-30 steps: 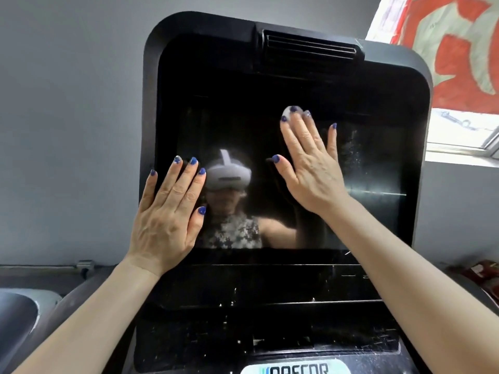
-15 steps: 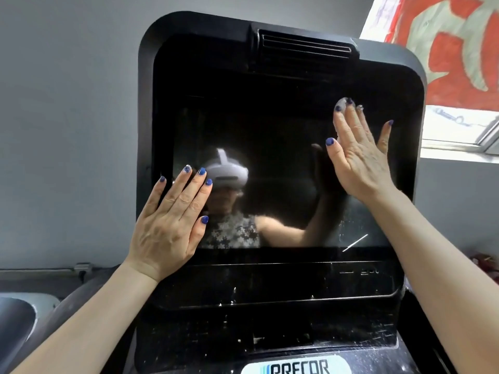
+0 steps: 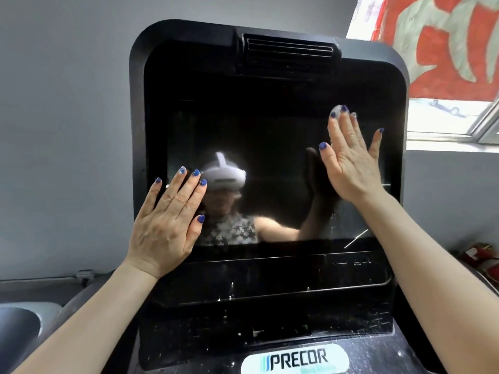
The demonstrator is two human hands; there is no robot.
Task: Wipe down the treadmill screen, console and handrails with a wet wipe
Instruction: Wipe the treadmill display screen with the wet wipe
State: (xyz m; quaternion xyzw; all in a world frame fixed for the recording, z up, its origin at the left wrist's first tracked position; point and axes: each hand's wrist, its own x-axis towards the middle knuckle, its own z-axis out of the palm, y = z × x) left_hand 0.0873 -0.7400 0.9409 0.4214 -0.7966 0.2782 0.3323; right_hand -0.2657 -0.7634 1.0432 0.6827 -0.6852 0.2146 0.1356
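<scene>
Both flat: left hand (image 3: pixel 164 222) on screen (image 3: pixel 270 163), right hand (image 3: pixel 351 160) pressing wipe (image 3: pixel 335 108).

The screen (image 3: pixel 270 157) is glossy black glass — mirror-like; its frame (image 3: pixel 137 103) is matt black plastic — dust-speckled lower down.

Daylight pours in from the window (image 3: pixel 448 122) at upper right, blown out to near white there. The grey wall (image 3: pixel 62 130) sits evenly and softly lit. The glossy black screen (image 3: pixel 270 147) mirrors the scene, with a faint glare streak low on its right. Wide-angle bending curves the frame edges; the whole picture is slightly soft.
</scene>
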